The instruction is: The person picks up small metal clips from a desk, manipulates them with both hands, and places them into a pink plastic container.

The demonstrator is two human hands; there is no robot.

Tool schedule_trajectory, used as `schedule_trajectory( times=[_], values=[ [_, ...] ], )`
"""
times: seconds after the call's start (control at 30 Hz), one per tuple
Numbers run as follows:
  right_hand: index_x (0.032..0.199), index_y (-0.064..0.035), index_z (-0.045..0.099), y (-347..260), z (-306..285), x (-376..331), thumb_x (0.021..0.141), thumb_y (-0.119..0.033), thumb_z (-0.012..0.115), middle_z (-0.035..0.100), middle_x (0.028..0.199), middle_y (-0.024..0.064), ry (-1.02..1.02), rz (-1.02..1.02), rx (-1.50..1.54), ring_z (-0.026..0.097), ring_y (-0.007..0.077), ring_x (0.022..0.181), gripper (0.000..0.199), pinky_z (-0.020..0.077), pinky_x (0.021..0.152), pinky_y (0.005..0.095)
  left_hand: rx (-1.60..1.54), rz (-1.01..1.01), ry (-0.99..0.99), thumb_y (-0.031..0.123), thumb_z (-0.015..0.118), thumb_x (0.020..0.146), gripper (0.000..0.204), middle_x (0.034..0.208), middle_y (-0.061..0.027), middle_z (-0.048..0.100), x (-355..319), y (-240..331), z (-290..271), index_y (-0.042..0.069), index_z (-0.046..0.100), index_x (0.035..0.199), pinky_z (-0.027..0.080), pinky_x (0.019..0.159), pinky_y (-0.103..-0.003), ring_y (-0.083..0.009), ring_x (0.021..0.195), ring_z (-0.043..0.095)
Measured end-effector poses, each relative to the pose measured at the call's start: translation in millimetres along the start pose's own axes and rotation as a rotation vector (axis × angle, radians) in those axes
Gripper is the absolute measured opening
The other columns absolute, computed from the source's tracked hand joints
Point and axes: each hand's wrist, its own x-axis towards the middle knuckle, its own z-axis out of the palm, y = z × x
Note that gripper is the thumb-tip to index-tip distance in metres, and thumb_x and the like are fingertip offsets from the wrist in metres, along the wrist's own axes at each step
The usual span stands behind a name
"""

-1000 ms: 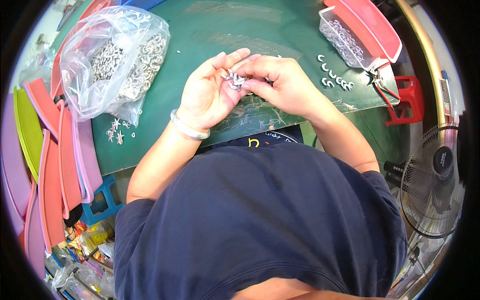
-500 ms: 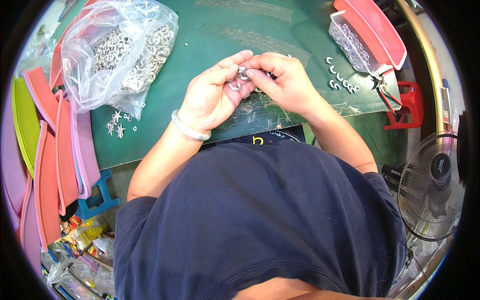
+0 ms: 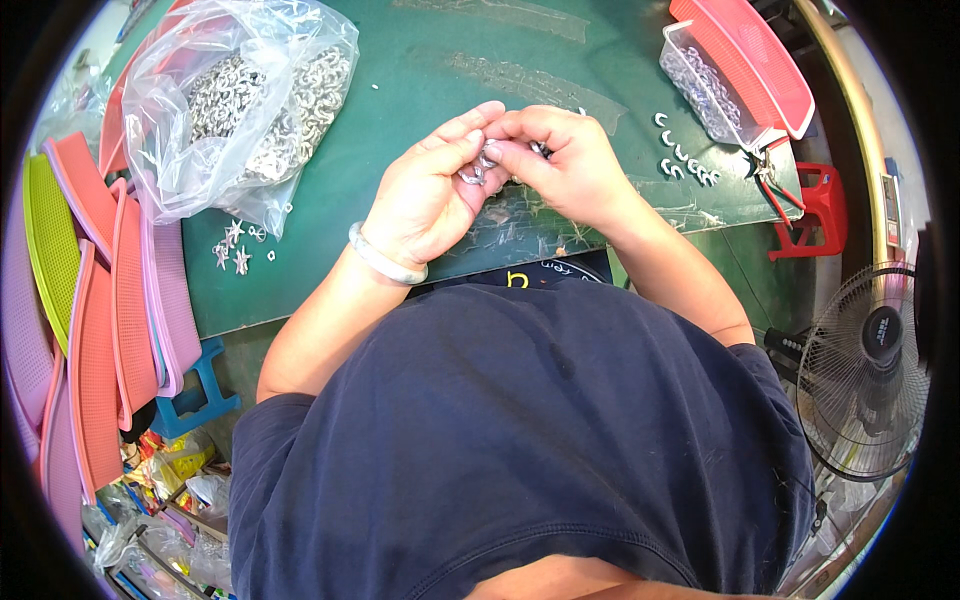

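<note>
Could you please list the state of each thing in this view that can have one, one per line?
left hand: pinching small metal pieces with fingertips
right hand: closed on the same pieces, touching the left hand
plastic bag: open, full of metal parts, lying on the green mat
clear tray: part-filled with metal parts
hooks: loose, in a row on the mat
fan: running or stopped, cannot tell

hands (image 3: 500, 175) closer together, fingertips meeting (slightly)

Green table (image 3: 400, 120), plastic bag (image 3: 240, 100), tray (image 3: 715, 85)
</note>
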Motion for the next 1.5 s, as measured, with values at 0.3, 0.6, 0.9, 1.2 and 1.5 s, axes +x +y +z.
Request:
schedule_trajectory(
  times=[0.3, 0.6, 0.9, 1.2, 1.5],
  values=[
    [0.081, -0.0009, 0.054, -0.4, -24.6, 8.3, 0.082, -0.01, 0.056, 0.055, 0.07, 0.0056, 0.103, 0.424, 1.056, 0.044, 0.0079, 0.049, 0.01, 0.0324, 0.04, 0.0182, -0.234, -0.038, -0.029, 0.005, 0.034, 0.088, 0.04, 0.122, -0.0236, 0.043, -1.1, 4.8, 4.5, -0.009, 0.033, 0.125, 0.035, 0.101, -0.043, -0.0313, 0.115, 0.044],
    [0.091, -0.0005, 0.064, -13.3, -11.3, 2.9, 0.076, -0.004, 0.06, 0.062, 0.078, 0.0067, -0.164, 0.085, -0.175, 0.061, 0.0138, 0.076, 0.016, 0.0479, 0.069, 0.0256, -0.139, -0.032, -0.071, 0.004, 0.035, 0.085, 0.044, 0.117, -0.0229, 0.046, -1.9, 1.8, -5.4, -0.009, 0.029, 0.127, 0.041, 0.095, -0.039, -0.0295, 0.107, 0.05],
    [0.093, 0.0006, 0.064, -0.5, -12.6, 2.3, 0.081, -0.007, 0.06, 0.06, 0.07, 0.0023, -0.092, 0.265, 0.328, 0.054, 0.0086, 0.062, 0.015, 0.0436, 0.058, 0.0211, -0.169, -0.019, -0.06, 0.002, 0.037, 0.084, 0.044, 0.117, -0.0233, 0.046, -5.1, 2.3, -0.1, -0.01, 0.029, 0.126, 0.037, 0.099, -0.04, -0.0294, 0.106, 0.05],
    [0.089, 0.0001, 0.06, -0.2, -25.6, 2.5, 0.08, -0.009, 0.061, 0.057, 0.068, 0.0028, -0.105, 0.397, 0.946, 0.042, 0.0041, 0.049, 0.013, 0.0312, 0.04, 0.0166, -0.211, -0.003, -0.018, -0.001, 0.035, 0.084, 0.042, 0.122, -0.0243, 0.042, -4.4, 5.1, 4.8, -0.01, 0.03, 0.126, 0.034, 0.102, -0.04, -0.0309, 0.114, 0.045],
    [0.087, -0.0011, 0.064, -13.1, -3.9, 0.6, 0.075, -0.005, 0.062, 0.063, 0.076, 0.0066, -0.136, 0.027, -0.097, 0.06, 0.0123, 0.07, 0.012, 0.0476, 0.066, 0.0237, -0.157, 0.002, 0.048, -0.002, 0.036, 0.085, 0.042, 0.123, -0.0214, 0.041, -2.2, 2.2, -0.2, -0.008, 0.03, 0.127, 0.042, 0.09, -0.033, -0.0253, 0.105, 0.049]
  ],
)
